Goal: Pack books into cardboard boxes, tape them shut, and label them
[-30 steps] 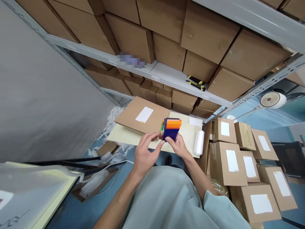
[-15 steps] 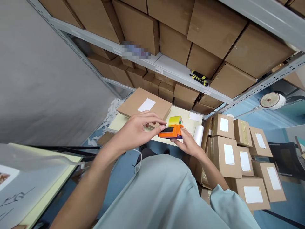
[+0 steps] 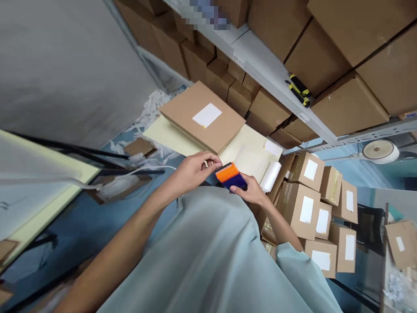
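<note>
An orange and dark blue tape dispenser is gripped by my right hand, which wraps round its right end. My left hand is at the dispenser's left front edge, its thumb and fingertips pinched together and touching or nearly touching that edge. Whatever lies between those fingertips is too small to make out. The tape roll is out of sight from this angle. Beyond my hands, a closed flat cardboard box with a white label rests on the pale yellow table.
A white roll lies at the table's right edge. Labelled cardboard boxes are stacked to the right. Behind the table stands a grey shelf with more boxes and yellow-black cutters. Another table is at the left.
The dispenser has turned in my right hand, so its blue side shows and the yellow tape roll no longer does. My left fingers have closed together at its edge. The view has tilted.
</note>
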Demonstrator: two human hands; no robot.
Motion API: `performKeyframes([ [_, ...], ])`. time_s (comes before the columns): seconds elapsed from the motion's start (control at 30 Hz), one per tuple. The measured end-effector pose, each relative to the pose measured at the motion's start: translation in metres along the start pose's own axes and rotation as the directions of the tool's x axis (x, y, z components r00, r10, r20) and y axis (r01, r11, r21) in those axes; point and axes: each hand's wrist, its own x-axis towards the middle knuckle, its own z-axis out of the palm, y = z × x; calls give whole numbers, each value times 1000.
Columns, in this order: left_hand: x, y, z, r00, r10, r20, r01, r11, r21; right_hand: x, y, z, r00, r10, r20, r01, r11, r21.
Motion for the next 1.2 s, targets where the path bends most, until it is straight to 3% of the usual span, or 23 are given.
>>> performKeyframes([
  [0.1, -11, -51, 21, 987, -150, -52, 140, 978, -157, 9, 16, 17, 989, 119, 82, -123, 991, 46],
  [0.2, -21, -87, 35, 960, -267, -80, 223, 908, -356, 19, 25, 22, 979, 154, 136, -146, 987, -62],
  [0.33, -24, -108, 40, 940, -320, -120, 224, 841, -493, 39, 21, 12, 963, 173, 207, -122, 964, -235],
  [0.5, -15, -125, 49, 910, -321, -263, 157, 852, -499, 64, 13, 2, 935, 224, 275, -97, 907, -409],
  [0.67, -8, -155, 63, 863, -353, -362, 141, 855, -498, 60, 26, -24, 902, 316, 294, -72, 782, -619],
  [0.83, -1, -207, 60, 727, -467, -503, 151, 824, -546, 47, 51, -55, 857, 466, 218, -70, 525, -848],
  [0.9, 7, -228, 60, 720, -475, -505, 153, 819, -552, 50, 63, -50, 848, 505, 160, -79, 420, -904],
  [1.03, 25, -256, 67, 734, -464, -497, 131, 814, -566, 61, 90, -22, 859, 512, 13, -143, 264, -954],
  [1.2, 45, -275, 79, 744, -440, -503, 115, 826, -552, 64, 120, 6, 864, 492, -110, -222, 174, -959],
])
